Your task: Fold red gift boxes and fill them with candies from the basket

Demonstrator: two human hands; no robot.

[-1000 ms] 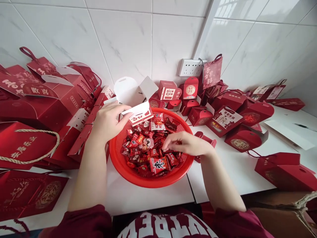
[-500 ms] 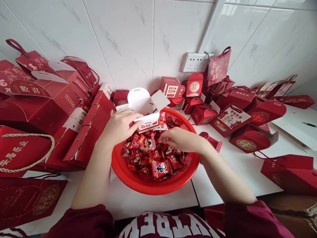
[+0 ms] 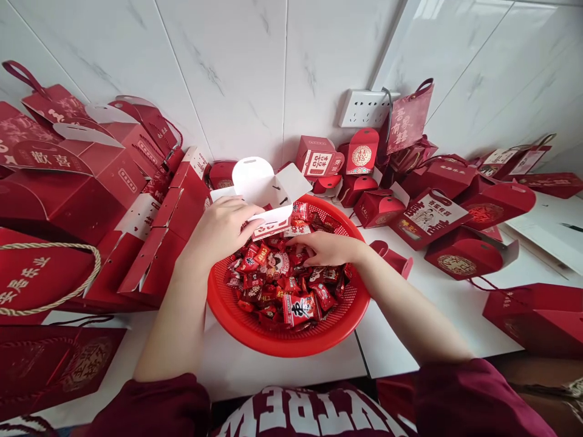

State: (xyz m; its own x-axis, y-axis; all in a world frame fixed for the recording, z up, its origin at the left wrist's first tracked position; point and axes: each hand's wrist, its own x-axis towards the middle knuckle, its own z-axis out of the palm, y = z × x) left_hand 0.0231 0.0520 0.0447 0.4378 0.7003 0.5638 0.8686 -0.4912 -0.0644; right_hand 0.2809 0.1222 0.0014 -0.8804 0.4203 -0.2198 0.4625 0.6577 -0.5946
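My left hand (image 3: 223, 227) is closed on the side of an unfolded candy box (image 3: 279, 213), its thumb on the near wall. The box has a white inside, raised flaps and a red-and-white printed outside; it is tilted over the far rim of a red plastic basket (image 3: 291, 346), and something red shows inside it. Wrapped candies (image 3: 300, 308), mostly red, fill the basket. My right hand (image 3: 330, 247) reaches among the candies just right of the box, index finger stretched out and thumb apart from it. Its other fingertips are partly hidden.
Red gift boxes (image 3: 82, 176) crowd the left side, near a bag with a rope handle (image 3: 86, 285). More small red boxes (image 3: 469, 252) stand at the right. A power strip (image 3: 364, 109) is on the tiled wall (image 3: 237, 79). The basket rests on a white table (image 3: 392, 340).
My right hand has shifted slightly up and left among the candies, its fingers less curled. My left hand still holds the box, now tipped a little more open. The view has shifted slightly.
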